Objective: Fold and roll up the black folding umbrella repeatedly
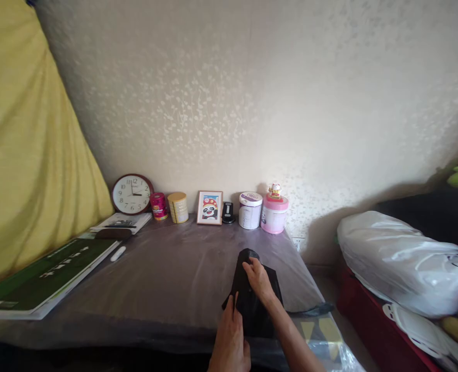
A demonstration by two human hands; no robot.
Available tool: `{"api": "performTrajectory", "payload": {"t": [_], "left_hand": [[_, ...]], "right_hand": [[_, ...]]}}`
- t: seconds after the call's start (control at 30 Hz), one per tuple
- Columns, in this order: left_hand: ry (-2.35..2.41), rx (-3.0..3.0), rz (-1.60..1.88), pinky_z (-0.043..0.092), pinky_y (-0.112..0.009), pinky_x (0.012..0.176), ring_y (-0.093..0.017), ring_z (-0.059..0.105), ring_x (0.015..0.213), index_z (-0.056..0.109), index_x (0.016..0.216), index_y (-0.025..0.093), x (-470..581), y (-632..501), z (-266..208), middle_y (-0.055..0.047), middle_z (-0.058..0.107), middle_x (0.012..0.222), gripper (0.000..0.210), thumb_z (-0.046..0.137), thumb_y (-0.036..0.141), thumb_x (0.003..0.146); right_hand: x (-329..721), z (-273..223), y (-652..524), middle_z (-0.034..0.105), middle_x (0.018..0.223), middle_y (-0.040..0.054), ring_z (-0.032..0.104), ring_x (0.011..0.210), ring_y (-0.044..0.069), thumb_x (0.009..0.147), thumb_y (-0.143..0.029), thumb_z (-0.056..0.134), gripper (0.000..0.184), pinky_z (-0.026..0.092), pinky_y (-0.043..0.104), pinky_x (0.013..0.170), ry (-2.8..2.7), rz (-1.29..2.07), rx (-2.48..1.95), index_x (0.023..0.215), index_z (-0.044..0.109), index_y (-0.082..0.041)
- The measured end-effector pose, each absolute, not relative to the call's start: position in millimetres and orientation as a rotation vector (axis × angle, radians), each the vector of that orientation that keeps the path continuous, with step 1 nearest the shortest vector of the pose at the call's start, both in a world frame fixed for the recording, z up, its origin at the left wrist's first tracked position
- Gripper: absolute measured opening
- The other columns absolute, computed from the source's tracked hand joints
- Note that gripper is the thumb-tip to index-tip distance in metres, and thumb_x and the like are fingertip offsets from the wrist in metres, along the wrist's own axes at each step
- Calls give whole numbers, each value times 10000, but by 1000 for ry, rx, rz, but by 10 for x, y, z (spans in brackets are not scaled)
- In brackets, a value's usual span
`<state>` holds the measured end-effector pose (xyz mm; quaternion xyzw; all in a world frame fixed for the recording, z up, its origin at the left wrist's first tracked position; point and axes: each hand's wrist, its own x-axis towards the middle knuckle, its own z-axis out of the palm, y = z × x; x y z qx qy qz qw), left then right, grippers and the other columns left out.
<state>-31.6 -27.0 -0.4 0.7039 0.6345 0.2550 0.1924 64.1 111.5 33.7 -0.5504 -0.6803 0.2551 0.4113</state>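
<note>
Evidently both hands are pressed flat on the black cloth [252, 299] lying at the near right part of the bench [167, 274]: the right hand [258, 279] pins its far end, fingers together, while the left hand [231, 336] rests on its near edge. Judging from this, smoothing it well means keeping 1 palm anchored while the other flattens outward.

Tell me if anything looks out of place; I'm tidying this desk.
The wall clock stands on the table, leaning against the wall rather than hanging. Otherwise, both hands rest on a black cloth.
</note>
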Motion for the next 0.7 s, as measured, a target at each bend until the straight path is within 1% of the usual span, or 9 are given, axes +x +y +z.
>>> {"api": "performTrajectory", "payload": {"t": [0.07, 0.13, 0.2, 0.3, 0.43, 0.5, 0.57, 0.63, 0.7], "left_hand": [[1805, 1996, 701, 254, -388, 1108, -252, 191, 1366, 175, 1387, 82, -314, -256, -27, -153, 174, 1488, 863, 452, 48, 570], [1823, 2002, 703, 263, -375, 1107, -255, 212, 1359, 251, 1361, 68, -312, -242, -64, -151, 213, 1477, 810, 446, 56, 574], [1837, 1997, 699, 274, -379, 1105, -259, 238, 1350, 277, 1347, 61, -319, -230, -118, -150, 255, 1463, 783, 442, 65, 582], [1857, 1992, 703, 289, -400, 1097, -258, 267, 1339, 209, 1370, 60, -349, -227, -196, -156, 291, 1447, 790, 434, 83, 613], [1857, 1986, 754, 302, -379, 1081, -239, 278, 1335, 93, 1379, -1, -381, -284, -182, -202, 269, 1445, 758, 392, 107, 691], [1880, 1943, 819, 324, -352, 1062, -222, 276, 1336, -8, 1389, 20, -377, -334, -122, -186, 223, 1465, 793, 382, 110, 705], [1886, 1919, 882, 338, -327, 1049, -200, 275, 1337, -93, 1392, 77, -374, -376, -56, -143, 189, 1484, 836, 382, 109, 704], [1862, 1949, 880, 345, -321, 1044, -190, 283, 1335, -76, 1402, 132, -388, -398, -8, -107, 204, 1487, 834, 386, 117, 707], [1834, 1996, 791, 366, -336, 1029, -207, 330, 1314, 51, 1411, 157, -431, -399, 19, -109, 283, 1459, 767, 397, 154, 726]], "right_hand": [[601, 340, 1104, 683, 681, 49, 640, 628, 198, 821, -312, 424, 328, 445, 270, 551, -1788, 624, -1428, 1059, 566, -136], [575, 372, 1079, 690, 694, 69, 654, 678, 213, 830, -293, 423, 328, 438, 271, 570, -1857, 585, -1469, 1068, 551, -108], [554, 417, 1048, 696, 712, 85, 664, 721, 222, 840, -280, 416, 331, 434, 270, 590, -1908, 569, -1506, 1079, 536, -86], [521, 479, 996, 699, 695, 62, 668, 701, 200, 856, -270, 403, 312, 429, 254, 611, -1954, 585, -1510, 1091, 521, -102], [492, 547, 915, 693, 635, -10, 623, 512, 131, 874, -255, 368, 246, 414, 220, 563, -2021, 705, -1407, 1034, 530, -162], [488, 583, 870, 699, 651, -24, 602, 478, 114, 870, -234, 366, 207, 404, 211, 544, -2058, 714, -1377, 944, 554, -189], [489, 617, 830, 707, 670, -27, 613, 510, 112, 864, -218, 374, 194, 399, 207, 548, -2088, 679, -1375, 859, 568, -206], [491, 639, 801, 711, 680, -25, 640, 588, 118, 862, -205, 383, 197, 402, 202, 574, -2110, 652, -1372, 815, 574, -213], [493, 645, 784, 715, 690, -21, 658, 671, 123, 861, -199, 391, 198, 406, 195, 610, -2131, 645, -1364, 796, 578, -215]]}}
